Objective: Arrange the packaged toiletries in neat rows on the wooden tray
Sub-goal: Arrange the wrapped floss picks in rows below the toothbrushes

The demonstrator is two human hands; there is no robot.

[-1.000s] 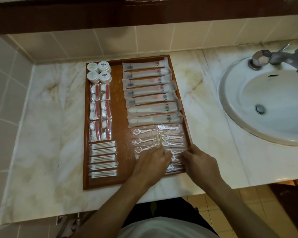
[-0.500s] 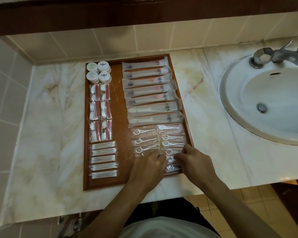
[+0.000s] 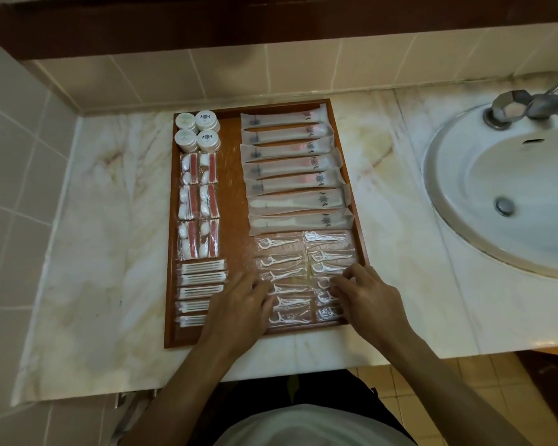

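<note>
The wooden tray [image 3: 232, 188] lies on the marble counter with packets in rows. At its far left stand round white containers [image 3: 197, 130]. Below them lie red-and-white packets [image 3: 198, 201], then cotton swab packets [image 3: 202, 278]. Long toothbrush packets [image 3: 293, 169] fill the upper right. Clear floss pick packets [image 3: 281, 262] lie in two columns at the lower right. My left hand [image 3: 239, 310] rests with its fingertips against the left edge of the left floss column. My right hand [image 3: 371, 304] touches a packet in the right floss column [image 3: 329, 255] with bent fingertips.
A white sink basin [image 3: 512, 194] with a metal tap [image 3: 525, 107] sits to the right of the tray. Bare marble counter [image 3: 110, 236] stretches to the left, up to a tiled wall [image 3: 20, 188]. The counter's front edge runs just below the tray.
My left hand has slid left off the floss packets, uncovering the lower left column. My right hand has moved up and inward along the right column.
</note>
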